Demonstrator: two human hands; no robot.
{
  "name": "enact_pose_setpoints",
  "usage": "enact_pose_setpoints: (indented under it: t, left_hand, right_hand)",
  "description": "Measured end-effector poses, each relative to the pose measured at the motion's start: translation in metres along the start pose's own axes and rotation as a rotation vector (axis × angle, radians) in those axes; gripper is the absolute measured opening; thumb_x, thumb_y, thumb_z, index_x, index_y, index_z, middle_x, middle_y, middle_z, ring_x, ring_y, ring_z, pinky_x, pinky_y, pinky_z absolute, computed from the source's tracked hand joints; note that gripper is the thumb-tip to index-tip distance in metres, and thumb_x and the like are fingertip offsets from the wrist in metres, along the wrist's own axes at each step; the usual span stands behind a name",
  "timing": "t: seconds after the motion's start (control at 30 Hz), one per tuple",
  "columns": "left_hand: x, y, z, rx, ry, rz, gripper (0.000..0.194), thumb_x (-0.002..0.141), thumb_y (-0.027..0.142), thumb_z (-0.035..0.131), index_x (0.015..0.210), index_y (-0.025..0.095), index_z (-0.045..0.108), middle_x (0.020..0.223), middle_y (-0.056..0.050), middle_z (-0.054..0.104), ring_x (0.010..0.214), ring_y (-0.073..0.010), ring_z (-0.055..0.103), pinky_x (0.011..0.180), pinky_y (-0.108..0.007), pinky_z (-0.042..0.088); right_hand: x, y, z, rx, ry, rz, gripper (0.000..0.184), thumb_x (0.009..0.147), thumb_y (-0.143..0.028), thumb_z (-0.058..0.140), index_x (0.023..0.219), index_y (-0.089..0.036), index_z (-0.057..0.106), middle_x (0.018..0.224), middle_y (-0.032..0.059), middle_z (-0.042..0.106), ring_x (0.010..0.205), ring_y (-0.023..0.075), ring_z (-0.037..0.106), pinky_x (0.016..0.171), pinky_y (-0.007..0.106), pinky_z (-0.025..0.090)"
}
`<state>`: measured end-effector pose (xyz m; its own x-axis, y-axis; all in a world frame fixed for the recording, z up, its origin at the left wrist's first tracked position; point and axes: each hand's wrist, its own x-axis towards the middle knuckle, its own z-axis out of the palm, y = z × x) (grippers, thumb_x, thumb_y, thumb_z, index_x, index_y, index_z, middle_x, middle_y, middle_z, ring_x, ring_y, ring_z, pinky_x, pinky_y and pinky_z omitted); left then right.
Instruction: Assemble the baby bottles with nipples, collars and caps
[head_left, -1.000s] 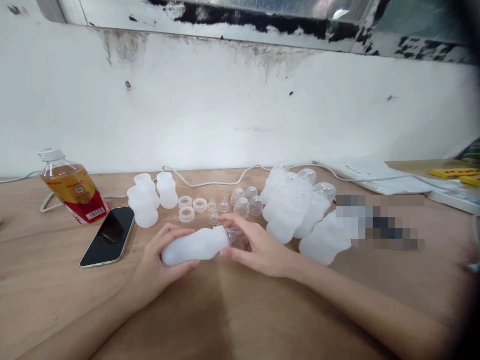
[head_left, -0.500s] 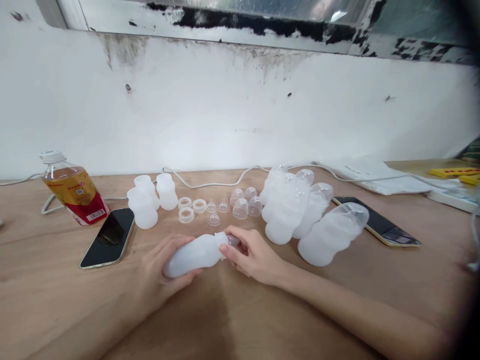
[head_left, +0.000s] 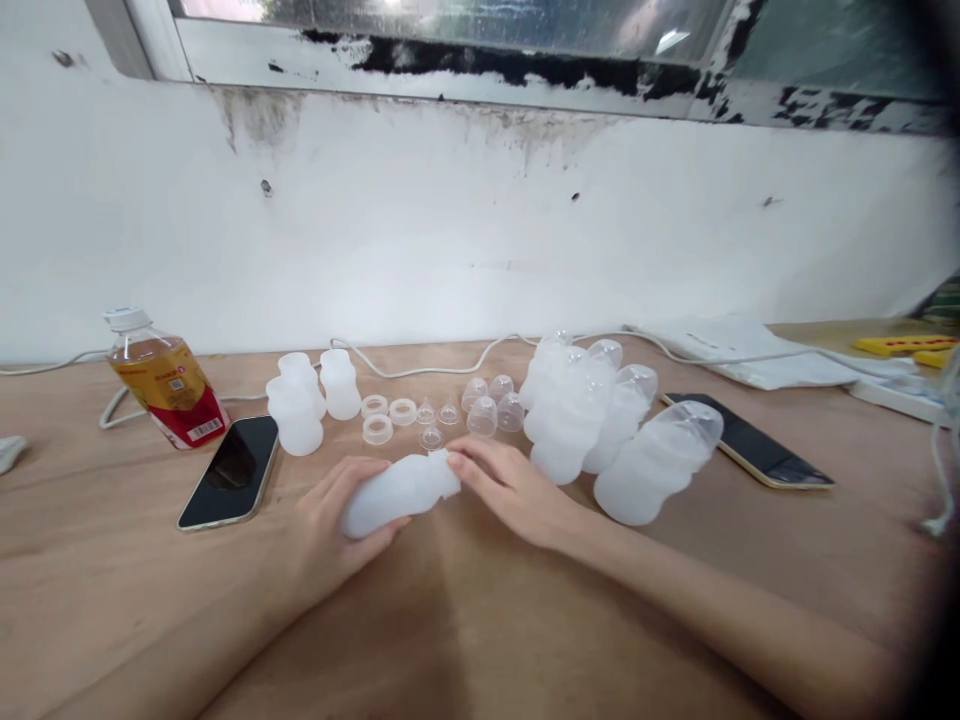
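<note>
A frosted white baby bottle (head_left: 397,494) lies tilted in my left hand (head_left: 341,515), whose fingers wrap its base from above and its thumb supports it from below. My right hand (head_left: 506,487) is closed at the other end, its fingertips on the bottle's collar ring (head_left: 447,474). The nipple at that end is hidden behind my right fingers. Just beyond lie several clear collar rings (head_left: 377,429), nipples (head_left: 432,437) and clear domed caps (head_left: 481,415). Open bottle bodies (head_left: 298,420) stand behind my left hand.
Capped bottles (head_left: 574,420) stand grouped at the right, one bottle (head_left: 652,465) nearest my right forearm. A phone (head_left: 750,440) lies behind them, another phone (head_left: 231,475) at the left beside a drink bottle (head_left: 171,385). A white cable (head_left: 442,372) runs along the wall.
My right fingers have shifted from around the nipple to the collar ring, turning about the bottle's end. The bottle remains in my left hand. The view has tilted slightly.
</note>
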<state>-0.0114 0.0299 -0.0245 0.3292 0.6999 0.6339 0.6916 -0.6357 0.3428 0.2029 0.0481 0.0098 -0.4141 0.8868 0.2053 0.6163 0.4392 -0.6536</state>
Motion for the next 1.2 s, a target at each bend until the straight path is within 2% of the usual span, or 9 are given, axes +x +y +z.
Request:
enact_pose_setpoints:
  t: [0.07,0.13,0.3,0.47,0.67,0.77,1.0,1.1,1.2]
  left_hand:
    - [0.003,-0.002,-0.002,0.007,0.000,-0.112,0.032,0.072,0.035,0.055,0.099,0.020,0.048,0.094,-0.004,0.061,0.083,-0.0177,0.059,0.071,-0.027,0.047]
    - [0.006,-0.003,-0.003,0.016,0.015,-0.226,0.033,0.071,0.038,0.056,0.097,0.020,0.050,0.093,-0.003,0.062,0.082,-0.0187,0.060,0.070,-0.029,0.047]
    - [0.007,-0.004,-0.004,-0.004,0.033,-0.326,0.035,0.069,0.041,0.056,0.097,0.020,0.051,0.092,-0.002,0.062,0.080,-0.0187,0.059,0.069,-0.028,0.047]
    - [0.006,-0.003,-0.004,-0.024,0.015,-0.306,0.036,0.069,0.041,0.057,0.099,0.021,0.050,0.096,-0.002,0.061,0.082,-0.0180,0.058,0.071,-0.027,0.046]
    - [0.006,-0.003,-0.005,-0.026,0.000,-0.303,0.035,0.070,0.040,0.056,0.099,0.022,0.049,0.096,-0.001,0.061,0.082,-0.0176,0.058,0.070,-0.027,0.045]
    - [0.006,-0.002,-0.006,-0.038,0.005,-0.302,0.034,0.070,0.040,0.056,0.098,0.022,0.050,0.096,-0.002,0.061,0.081,-0.0177,0.058,0.070,-0.028,0.045]
    - [0.006,-0.001,-0.010,-0.064,-0.004,-0.341,0.035,0.072,0.043,0.053,0.098,0.020,0.051,0.095,-0.003,0.062,0.078,-0.0192,0.058,0.070,-0.031,0.045]
    - [0.008,-0.001,-0.010,-0.086,-0.011,-0.379,0.034,0.072,0.043,0.052,0.096,0.020,0.052,0.091,-0.003,0.062,0.075,-0.0184,0.057,0.068,-0.029,0.045]
    - [0.009,-0.004,-0.010,-0.135,0.016,-0.467,0.035,0.071,0.045,0.053,0.094,0.019,0.055,0.086,-0.002,0.063,0.075,-0.0185,0.057,0.067,-0.027,0.045]
  right_hand:
    - [0.006,0.006,-0.004,-0.279,0.222,-0.080,0.038,0.086,-0.040,0.030,0.104,-0.014,0.052,0.105,0.0109,0.052,0.102,0.0209,0.048,0.087,0.036,0.038]
    - [0.015,0.015,-0.003,-0.511,0.347,-0.055,0.045,0.085,-0.038,0.034,0.114,-0.006,0.046,0.119,0.0186,0.043,0.116,0.0270,0.036,0.096,0.039,0.030]
    - [0.030,0.034,0.008,-0.806,0.257,0.194,0.065,0.081,-0.041,0.040,0.127,0.004,0.030,0.131,0.0305,0.026,0.125,0.0388,0.018,0.098,0.046,0.024]
    - [0.028,0.027,0.014,-0.875,0.159,0.225,0.066,0.080,-0.036,0.044,0.129,0.005,0.027,0.130,0.0313,0.028,0.125,0.0383,0.019,0.097,0.044,0.025]
    - [0.026,0.019,0.013,-0.889,0.219,0.160,0.059,0.082,-0.036,0.039,0.128,0.000,0.031,0.131,0.0266,0.031,0.123,0.0354,0.025,0.094,0.043,0.032]
    - [0.027,0.025,0.007,-0.916,0.249,0.156,0.052,0.083,-0.027,0.036,0.127,0.000,0.032,0.131,0.0258,0.031,0.124,0.0354,0.024,0.093,0.044,0.032]
    - [0.021,0.021,-0.001,-0.947,0.105,0.141,0.045,0.063,0.008,0.033,0.103,-0.003,0.052,0.108,0.0242,0.049,0.100,0.0327,0.047,0.070,0.039,0.046]
    - [0.018,0.010,-0.004,-0.932,0.087,0.194,0.042,0.059,0.011,0.034,0.093,-0.002,0.055,0.102,0.0251,0.051,0.094,0.0333,0.049,0.068,0.040,0.046]
    - [0.015,0.001,-0.011,-0.835,0.170,0.149,0.034,0.064,0.007,0.040,0.091,-0.004,0.056,0.106,0.0238,0.049,0.096,0.0330,0.047,0.075,0.043,0.043]
